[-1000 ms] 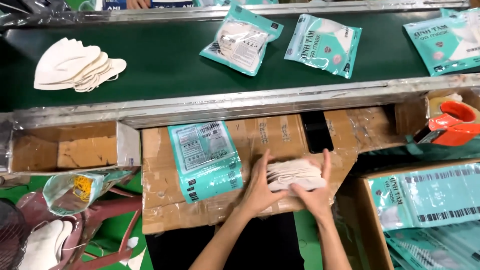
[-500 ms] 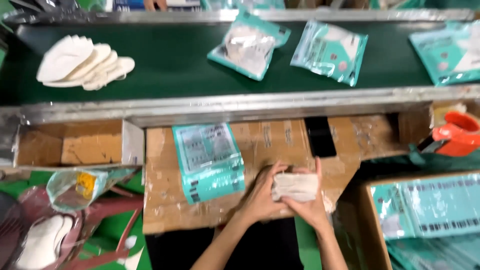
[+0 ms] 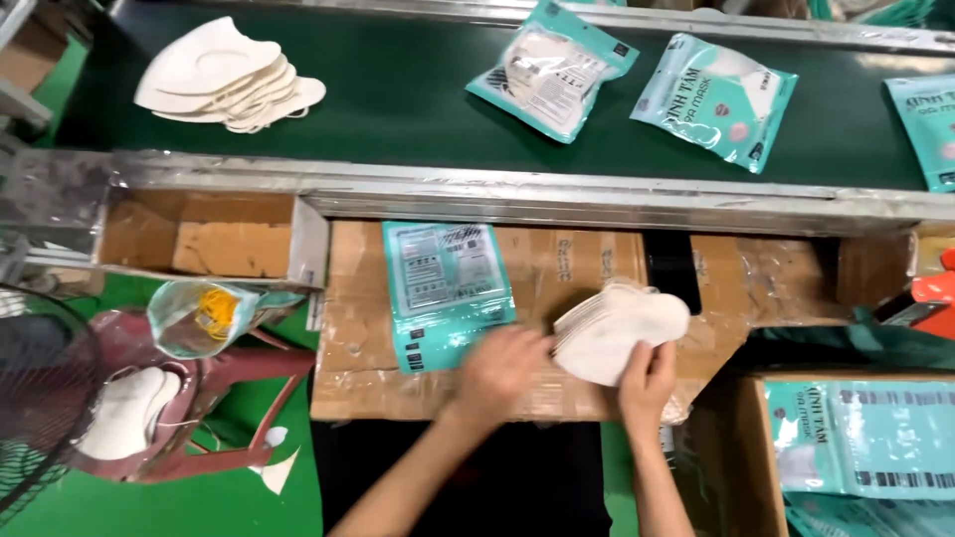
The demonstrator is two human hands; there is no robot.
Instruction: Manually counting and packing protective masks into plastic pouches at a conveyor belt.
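My right hand [image 3: 647, 380] grips a stack of white face masks [image 3: 619, 326] from below, tilted up off the cardboard work surface [image 3: 557, 268]. My left hand [image 3: 500, 370] rests on the cardboard beside the stack's left edge, fingers touching it and close to a pile of empty teal pouches [image 3: 444, 290] lying flat to the left.
A dark green conveyor belt [image 3: 398, 99] runs across the top, carrying a loose pile of white masks [image 3: 224, 78] and filled teal packs [image 3: 550, 67] [image 3: 718, 97] [image 3: 927, 119]. A carton of teal packs [image 3: 865, 447] sits at the lower right. An open cardboard box [image 3: 204, 234] and a red stool [image 3: 214, 388] stand left.
The mask stack has been lifted and tilted up in my right hand. My left hand slid off the stack toward the teal pouches. The packs on the belt moved right.
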